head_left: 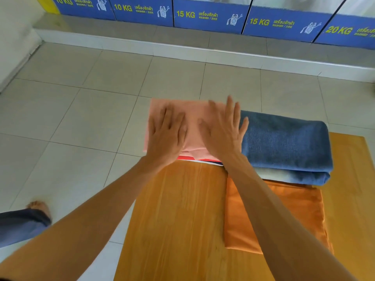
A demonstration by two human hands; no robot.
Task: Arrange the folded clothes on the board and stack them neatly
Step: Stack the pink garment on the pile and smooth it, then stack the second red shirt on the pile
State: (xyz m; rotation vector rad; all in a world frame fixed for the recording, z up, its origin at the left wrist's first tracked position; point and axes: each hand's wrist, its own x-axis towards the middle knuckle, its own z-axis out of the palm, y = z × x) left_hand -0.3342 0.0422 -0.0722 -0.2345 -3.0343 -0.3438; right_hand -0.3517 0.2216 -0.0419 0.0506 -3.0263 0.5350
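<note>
We see the left hand (167, 136) and right hand (224, 131) flat, fingers spread, pressing a folded pink cloth (192, 112) at the wooden board's (178, 209) far end — gripping nothing. Striped fabric (209, 161) peeks out beneath it. Just beside it lies a folded blue towel (284, 145) — overlapping a folded orange cloth (243, 220).

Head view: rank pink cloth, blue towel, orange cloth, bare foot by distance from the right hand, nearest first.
1. pink cloth: under the right hand.
2. blue towel: just right, at the fingers.
3. orange cloth: nearer the camera, beside the forearm.
4. bare foot: far left, on the floor.
</note>
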